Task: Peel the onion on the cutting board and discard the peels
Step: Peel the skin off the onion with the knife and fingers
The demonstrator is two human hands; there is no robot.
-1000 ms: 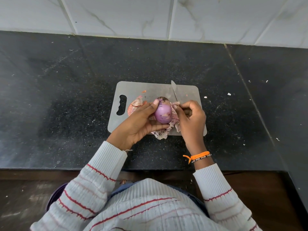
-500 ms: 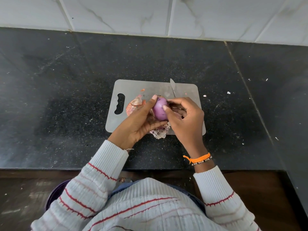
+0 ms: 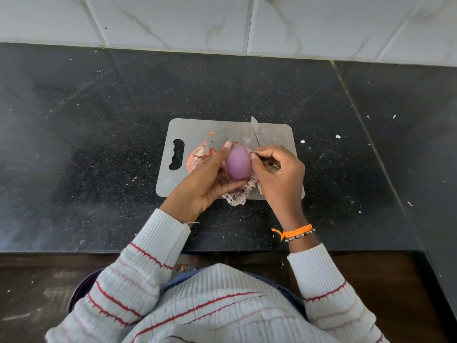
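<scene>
While I watched remotely, left hand [image 3: 205, 180] clasped the onion [image 3: 238, 161] above the cutting board [image 3: 217, 131] | right hand [image 3: 279, 174] pinched peel at its side | loose peels [image 3: 199, 154] on board

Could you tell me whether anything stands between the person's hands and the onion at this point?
Nothing visible does. The left hand already cradles the onion over the cutting board, and the right hand pinches at its right side. The knife lies behind, out of the way.
</scene>
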